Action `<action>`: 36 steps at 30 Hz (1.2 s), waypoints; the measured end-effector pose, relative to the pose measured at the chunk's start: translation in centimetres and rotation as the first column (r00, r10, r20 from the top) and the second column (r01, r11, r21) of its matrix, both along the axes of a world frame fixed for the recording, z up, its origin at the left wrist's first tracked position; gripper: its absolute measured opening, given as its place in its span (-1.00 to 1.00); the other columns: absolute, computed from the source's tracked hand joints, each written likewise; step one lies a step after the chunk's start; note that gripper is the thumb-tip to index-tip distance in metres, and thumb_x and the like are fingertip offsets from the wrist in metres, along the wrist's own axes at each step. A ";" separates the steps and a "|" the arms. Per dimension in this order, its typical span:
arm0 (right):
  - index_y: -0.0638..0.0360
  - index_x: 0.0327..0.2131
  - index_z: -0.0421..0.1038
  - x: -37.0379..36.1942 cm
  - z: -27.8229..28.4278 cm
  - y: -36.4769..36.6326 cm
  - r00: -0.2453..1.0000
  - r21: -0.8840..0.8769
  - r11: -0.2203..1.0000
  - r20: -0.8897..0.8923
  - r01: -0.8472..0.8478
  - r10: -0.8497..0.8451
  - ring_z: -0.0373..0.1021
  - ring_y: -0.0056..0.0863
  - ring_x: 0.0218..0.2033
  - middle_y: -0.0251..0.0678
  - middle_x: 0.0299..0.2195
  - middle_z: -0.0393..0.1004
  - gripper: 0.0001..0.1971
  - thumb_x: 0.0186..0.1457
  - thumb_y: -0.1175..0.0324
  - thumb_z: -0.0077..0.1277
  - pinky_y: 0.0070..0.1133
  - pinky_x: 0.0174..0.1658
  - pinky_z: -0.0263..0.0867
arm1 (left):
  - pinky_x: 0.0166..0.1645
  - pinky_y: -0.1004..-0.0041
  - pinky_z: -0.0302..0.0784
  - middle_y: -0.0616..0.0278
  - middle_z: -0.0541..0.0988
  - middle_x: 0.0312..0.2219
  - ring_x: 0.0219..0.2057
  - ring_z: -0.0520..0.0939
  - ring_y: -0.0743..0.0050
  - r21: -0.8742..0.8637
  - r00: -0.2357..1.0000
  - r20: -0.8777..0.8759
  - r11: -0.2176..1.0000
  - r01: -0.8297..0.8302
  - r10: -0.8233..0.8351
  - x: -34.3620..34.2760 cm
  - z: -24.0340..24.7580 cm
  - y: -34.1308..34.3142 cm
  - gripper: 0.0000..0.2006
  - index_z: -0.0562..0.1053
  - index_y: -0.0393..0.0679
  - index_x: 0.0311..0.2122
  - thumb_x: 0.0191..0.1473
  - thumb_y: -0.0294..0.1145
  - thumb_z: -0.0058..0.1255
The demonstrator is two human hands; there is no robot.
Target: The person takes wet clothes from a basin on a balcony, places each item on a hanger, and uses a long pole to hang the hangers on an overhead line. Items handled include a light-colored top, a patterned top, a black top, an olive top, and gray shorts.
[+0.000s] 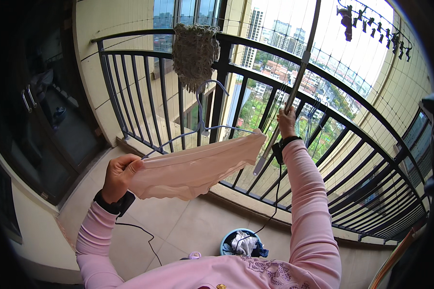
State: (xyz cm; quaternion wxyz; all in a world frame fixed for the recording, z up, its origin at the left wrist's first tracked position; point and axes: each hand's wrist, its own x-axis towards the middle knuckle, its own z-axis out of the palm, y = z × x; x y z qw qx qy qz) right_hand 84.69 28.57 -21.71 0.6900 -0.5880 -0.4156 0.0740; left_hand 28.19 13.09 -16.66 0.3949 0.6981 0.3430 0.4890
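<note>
My left hand [120,176] is closed, pinching one end of a thin pale pink garment [197,166] with a wavy hem against a blue clothes hanger [201,126]. The garment is stretched along the hanger's lower part, and the hook points up and away from me. Farther right, my right hand [287,121] is wrapped round a long metal pole [301,72], which slants from the top of the view down past the garment's right end. The pole's lower tip [259,167] hangs in front of the railing.
A dark balcony railing [270,82] curves across the front. On it hangs a grey mop head [196,54]. Several hangers [313,111] hang by the bars. A blue basin [226,236] of laundry stands on the tiled floor. A clip rack [371,26] hangs upper right; a dark glass door [38,106] is left.
</note>
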 end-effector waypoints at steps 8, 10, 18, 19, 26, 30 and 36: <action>0.17 -0.37 0.33 -1.8 4.2 -5.0 0.988 0.273 0.961 0.138 0.037 -0.077 0.11 -0.73 -0.59 -0.52 -0.61 0.22 -0.86 0.14 0.32 -0.01 -0.68 -0.51 0.11 | -0.36 0.65 0.36 0.37 0.52 -0.55 -0.48 0.44 0.72 0.046 0.999 -0.015 0.998 0.037 -0.036 0.9 2.8 3.3 -0.79 0.51 -0.29 -0.40 0.10 -0.33 0.03; 0.14 -0.38 0.33 -3.4 4.2 -7.4 0.997 0.273 0.961 0.070 -0.039 0.021 0.09 -0.79 -0.61 -0.57 -0.63 0.20 -0.87 0.14 0.32 0.00 -0.72 -0.55 0.07 | -0.35 0.64 0.38 0.35 0.53 -0.55 -0.48 0.46 0.69 0.126 0.999 -0.024 0.992 0.024 -0.021 1.7 4.1 4.3 -0.81 0.51 -0.30 -0.39 0.10 -0.36 0.03; 0.22 0.02 0.14 -12.3 1.5 -19.2 0.916 0.163 0.908 -0.045 -0.387 0.399 0.25 -0.73 -0.64 -0.48 -0.59 0.29 -0.60 0.12 0.46 -0.03 -0.73 -0.56 0.23 | -0.32 0.63 0.46 0.25 0.57 -0.48 -0.47 0.51 0.66 0.208 0.985 0.064 0.968 0.143 -0.159 5.0 9.5 9.3 -0.80 0.52 -0.31 -0.25 0.11 -0.38 0.01; 0.24 0.02 0.15 -12.9 0.6 -20.5 0.906 0.141 0.903 -0.067 -0.407 0.419 0.22 -0.76 -0.66 -0.49 -0.59 0.29 -0.61 0.12 0.48 -0.04 -0.74 -0.59 0.19 | -0.31 0.64 0.47 0.25 0.57 -0.46 -0.46 0.52 0.66 0.211 0.983 0.056 0.964 0.161 -0.176 5.5 9.8 10.0 -0.80 0.51 -0.31 -0.22 0.11 -0.40 -0.01; 0.27 -0.25 0.46 -17.4 -11.2 -32.5 0.904 -0.158 0.929 -0.332 -0.334 0.268 0.11 -0.84 -0.73 -0.59 -0.67 0.22 -0.84 0.15 0.43 -0.07 -0.78 -0.67 0.02 | -0.32 0.62 0.50 0.24 0.59 -0.43 -0.44 0.56 0.63 0.176 0.923 0.224 0.944 0.279 -0.314 10.6 12.5 13.8 -0.83 0.53 -0.28 -0.24 0.10 -0.43 0.01; 0.26 -0.32 0.52 -19.0 -16.9 -39.0 0.938 -0.313 0.924 -0.329 -0.219 0.111 0.12 -0.87 -0.68 -0.59 -0.68 0.28 -0.84 0.11 0.48 -0.08 -0.78 -0.63 0.00 | -0.32 0.61 0.51 0.25 0.60 -0.42 -0.43 0.57 0.62 0.144 0.896 0.263 0.932 0.331 -0.359 13.6 14.6 13.4 -0.83 0.53 -0.27 -0.25 0.10 -0.41 0.02; 0.27 -0.34 0.53 -17.8 -20.0 -44.3 0.927 -0.384 0.889 -0.360 -0.248 0.103 0.11 -0.84 -0.63 -0.62 -0.66 0.26 -0.82 0.08 0.49 -0.09 -0.75 -0.59 0.02 | -0.23 0.58 0.51 0.24 0.60 -0.35 -0.37 0.58 0.59 0.189 0.856 0.199 0.876 0.444 -0.477 18.5 16.4 8.1 -0.80 0.53 -0.23 -0.23 0.05 -0.38 0.09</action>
